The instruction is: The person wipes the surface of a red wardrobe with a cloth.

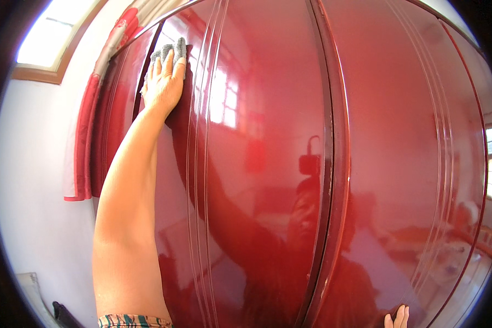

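While the left hand (163, 82) was pressed flat, fingers extended, on a grey cloth (169, 50) against the glossy red cabinet door (257, 136), only the right hand's (397, 318) fingertips were seen; its grip could not be determined.

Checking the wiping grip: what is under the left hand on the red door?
A grey cloth lies under the left hand, pressed flat on the red door. Only its top edge shows past the fingers; the rest is covered.
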Demonstrator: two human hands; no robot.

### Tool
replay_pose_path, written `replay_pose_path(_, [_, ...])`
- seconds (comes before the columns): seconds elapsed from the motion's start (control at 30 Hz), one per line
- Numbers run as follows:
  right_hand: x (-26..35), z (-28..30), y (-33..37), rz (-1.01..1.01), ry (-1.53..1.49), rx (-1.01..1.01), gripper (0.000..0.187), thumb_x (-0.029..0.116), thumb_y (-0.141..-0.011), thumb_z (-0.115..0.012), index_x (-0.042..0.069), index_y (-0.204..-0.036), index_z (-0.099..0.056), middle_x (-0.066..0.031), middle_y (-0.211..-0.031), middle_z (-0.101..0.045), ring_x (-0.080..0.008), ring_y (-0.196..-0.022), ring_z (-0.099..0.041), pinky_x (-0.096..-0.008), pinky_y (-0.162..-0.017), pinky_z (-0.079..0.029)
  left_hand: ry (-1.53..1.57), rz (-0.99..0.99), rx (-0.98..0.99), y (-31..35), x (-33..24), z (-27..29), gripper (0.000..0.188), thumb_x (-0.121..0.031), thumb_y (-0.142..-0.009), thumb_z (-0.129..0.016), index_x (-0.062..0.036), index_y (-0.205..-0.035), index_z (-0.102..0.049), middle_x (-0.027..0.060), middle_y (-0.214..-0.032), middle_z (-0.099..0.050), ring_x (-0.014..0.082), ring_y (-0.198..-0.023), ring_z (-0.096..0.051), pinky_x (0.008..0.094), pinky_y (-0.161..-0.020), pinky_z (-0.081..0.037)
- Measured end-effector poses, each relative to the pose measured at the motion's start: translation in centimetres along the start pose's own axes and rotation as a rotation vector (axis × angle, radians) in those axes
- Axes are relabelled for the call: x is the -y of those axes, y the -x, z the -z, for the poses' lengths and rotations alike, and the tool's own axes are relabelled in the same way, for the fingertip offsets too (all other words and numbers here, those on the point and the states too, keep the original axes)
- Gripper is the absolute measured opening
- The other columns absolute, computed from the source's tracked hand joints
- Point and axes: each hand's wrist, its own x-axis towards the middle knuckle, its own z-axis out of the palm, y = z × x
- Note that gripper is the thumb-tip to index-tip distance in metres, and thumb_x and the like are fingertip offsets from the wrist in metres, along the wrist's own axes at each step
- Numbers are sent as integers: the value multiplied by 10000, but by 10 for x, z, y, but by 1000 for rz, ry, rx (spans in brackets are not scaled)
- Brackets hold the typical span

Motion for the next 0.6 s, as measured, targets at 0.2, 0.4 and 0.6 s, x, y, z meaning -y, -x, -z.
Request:
replay_pose_path(0.2, [4,4,2,-1,16,-6,396,264,-976,-517,-20,-1248,-561,-293,-1329,-535,-489,-1212,-509,-511,-1013,-393,57,-124,12,41,-37,14,725,-645,-930,-363,-232,-1524,-323,164,-1586,-251,330,-1482,-175,500,-1180,-101])
replay_pose_path(0.4, [4,1,3,15,19,-21,400,275,-981,-503,-15,-1252,-557,-288,-1335,-535,-483,-1220,-509,-503,-1015,-388,78,-244,3,91,-91,29,777,-640,-901,-454,-169,-1509,-342,204,-1565,-267,358,-1470,-184,524,-1177,-116])
replay_pose_path(0.6, [6,1,1,17,31,-20,395,278,-991,-486,0,-1264,-549,-268,-1348,-534,-456,-1233,-511,-485,-1022,-380,111,-281,14,138,-139,39,893,-668,-859,-515,-82,-1504,-319,284,-1548,-219,423,-1457,-157,577,-1161,-90])
